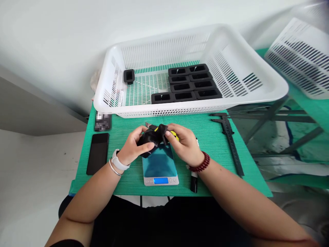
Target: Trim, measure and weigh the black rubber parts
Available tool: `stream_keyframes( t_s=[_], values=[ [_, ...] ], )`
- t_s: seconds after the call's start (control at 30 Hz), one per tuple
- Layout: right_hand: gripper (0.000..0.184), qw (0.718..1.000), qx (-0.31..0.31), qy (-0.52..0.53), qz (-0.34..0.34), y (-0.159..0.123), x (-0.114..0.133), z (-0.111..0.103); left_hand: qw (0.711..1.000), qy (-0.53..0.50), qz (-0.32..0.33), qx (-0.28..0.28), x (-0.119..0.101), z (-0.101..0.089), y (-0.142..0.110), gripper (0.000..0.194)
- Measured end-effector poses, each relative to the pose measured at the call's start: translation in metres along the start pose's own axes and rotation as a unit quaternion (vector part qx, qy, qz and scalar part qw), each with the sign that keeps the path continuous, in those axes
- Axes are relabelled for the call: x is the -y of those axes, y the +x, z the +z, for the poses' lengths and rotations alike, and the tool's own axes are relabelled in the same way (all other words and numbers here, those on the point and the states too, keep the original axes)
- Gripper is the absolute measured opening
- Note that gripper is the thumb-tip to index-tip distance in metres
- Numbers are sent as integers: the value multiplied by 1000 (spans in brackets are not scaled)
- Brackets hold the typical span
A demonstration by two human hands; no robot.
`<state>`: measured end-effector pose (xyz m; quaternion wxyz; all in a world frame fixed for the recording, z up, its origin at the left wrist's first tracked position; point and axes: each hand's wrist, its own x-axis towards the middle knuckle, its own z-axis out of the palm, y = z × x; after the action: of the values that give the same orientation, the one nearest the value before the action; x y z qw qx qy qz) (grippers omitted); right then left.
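My left hand (137,143) is closed round a glossy, flexible black piece (148,139), its thumb lying across the near side. My right hand (183,140) pinches a raised, folded part of the same piece between thumb and fingers. What kind of thing it is I cannot tell. Both hands are above a digital kitchen scale (156,166) with a blue-tinted plate and a lit blue display. Just behind them lies a yellow and black utility knife (151,126), partly hidden by the hands and the black piece.
A large white plastic basket (159,110) at the back holds several black rectangular hollow parts (181,87) and a separate one (129,76) at left. A phone (98,152) lies left, a black caliper (230,144) right, and a black-and-white marker (194,181) near my right wrist.
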<state>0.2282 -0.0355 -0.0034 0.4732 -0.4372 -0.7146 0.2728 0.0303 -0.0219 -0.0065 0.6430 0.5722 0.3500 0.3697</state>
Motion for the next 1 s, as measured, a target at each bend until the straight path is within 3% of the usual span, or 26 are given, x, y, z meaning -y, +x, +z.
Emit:
stream_keyframes(
  t_s=[0.1, 0.23, 0.4, 0.5, 0.6, 0.8, 0.9, 1.0],
  values=[
    [24, 999, -8, 9, 34, 1, 0, -2, 1000, 7, 2, -15, 1, -1, 0, 41],
    [20, 999, 23, 29, 30, 1, -1, 0, 999, 50, 11, 7, -3, 1, 0, 41],
    [13, 998, 63, -16, -21, -2, -4, 3, 975, 211, 65, 37, -10, 7, -1, 41],
    [27, 991, 53, -93, -75, -3, -5, 3, 963, 252, 73, 58, -10, 9, -2, 43],
    [37, 985, 61, -129, -102, -3, -4, 2, 970, 226, 55, 73, -8, 10, -4, 43],
    [19, 992, 79, -60, -81, 0, 0, -2, 995, 77, 1, 63, -7, 8, -3, 40],
    [15, 992, 41, -84, -80, 1, -4, -4, 999, 21, -15, 20, -4, 5, -1, 38],
    [17, 990, -26, -133, -48, 5, -11, -5, 997, -60, -3, -57, -2, 2, 2, 38]
  ],
)
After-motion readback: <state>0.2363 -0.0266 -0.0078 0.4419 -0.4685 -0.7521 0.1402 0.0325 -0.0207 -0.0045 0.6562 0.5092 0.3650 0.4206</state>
